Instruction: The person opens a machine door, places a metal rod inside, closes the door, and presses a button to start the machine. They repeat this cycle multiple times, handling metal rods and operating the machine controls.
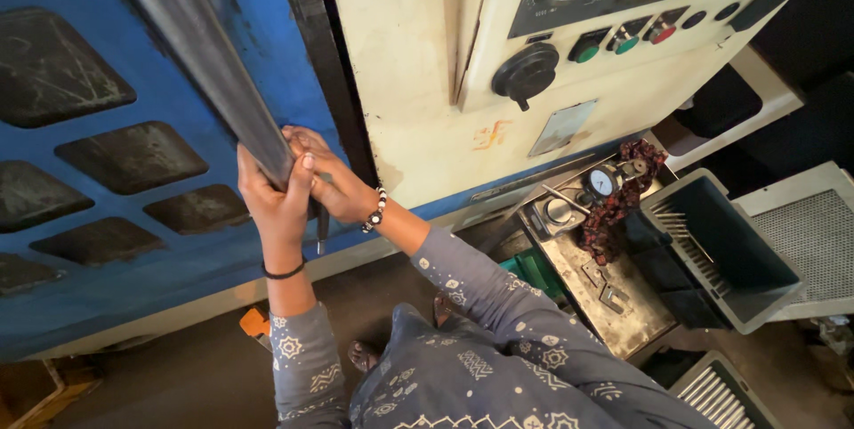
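A long steel bar handle (pixel 209 60) runs down the blue sliding door (pixel 107 91) of a machine. My left hand (pixel 274 198) is wrapped around the lower end of the handle. My right hand (pixel 325 175) is closed over the same end from the right side, its fingers touching the left hand. A beaded bracelet sits on my right wrist and a dark band on my left.
A cream control panel (pixel 623 11) with knobs and coloured buttons is to the right. Below it a small metal table (pixel 614 304) carries a dial gauge (pixel 603 182) and a dark red rag. A grey plastic bin (pixel 721 251) holds thin metal rods.
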The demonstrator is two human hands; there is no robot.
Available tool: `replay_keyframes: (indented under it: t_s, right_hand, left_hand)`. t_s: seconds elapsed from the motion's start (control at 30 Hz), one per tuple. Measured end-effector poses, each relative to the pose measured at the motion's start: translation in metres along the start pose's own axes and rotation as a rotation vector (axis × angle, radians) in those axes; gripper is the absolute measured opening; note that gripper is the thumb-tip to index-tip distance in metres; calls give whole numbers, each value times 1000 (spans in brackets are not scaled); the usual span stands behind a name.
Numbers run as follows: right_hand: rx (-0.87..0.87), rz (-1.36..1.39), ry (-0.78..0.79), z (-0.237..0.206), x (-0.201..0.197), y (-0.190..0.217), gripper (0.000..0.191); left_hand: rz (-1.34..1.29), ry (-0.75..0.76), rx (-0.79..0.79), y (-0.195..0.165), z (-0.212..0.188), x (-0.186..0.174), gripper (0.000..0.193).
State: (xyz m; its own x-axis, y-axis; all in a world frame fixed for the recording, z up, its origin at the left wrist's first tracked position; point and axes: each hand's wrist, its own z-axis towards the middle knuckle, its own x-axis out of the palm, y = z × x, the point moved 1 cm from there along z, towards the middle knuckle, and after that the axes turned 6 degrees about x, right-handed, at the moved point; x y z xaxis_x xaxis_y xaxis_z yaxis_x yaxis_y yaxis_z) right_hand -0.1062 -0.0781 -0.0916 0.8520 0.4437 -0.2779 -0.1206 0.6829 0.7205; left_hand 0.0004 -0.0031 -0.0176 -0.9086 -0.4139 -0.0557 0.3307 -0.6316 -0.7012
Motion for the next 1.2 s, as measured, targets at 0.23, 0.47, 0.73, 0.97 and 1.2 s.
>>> replay_keyframes:
  t_s: [0.23, 0.47, 0.73, 0.97, 1.2]
  right_hand:
    - [-15, 35, -3, 1, 0, 7, 72]
    - [11, 24, -4, 0, 0, 5, 72]
    - [5, 23, 5, 0, -1, 7, 71]
    - [4, 12, 1, 2, -1, 8, 72]
    - [-2, 23, -4, 2, -1, 9, 74]
  left_hand:
    - [-14, 9, 8, -2, 2, 0, 36]
    - [-19, 9, -1, -2, 1, 1, 35]
    - [-32, 2, 5, -3, 1, 2, 35]
    - [-62, -4, -4, -3, 1, 2, 39]
    - [-65, 5, 0, -1, 1, 1, 39]
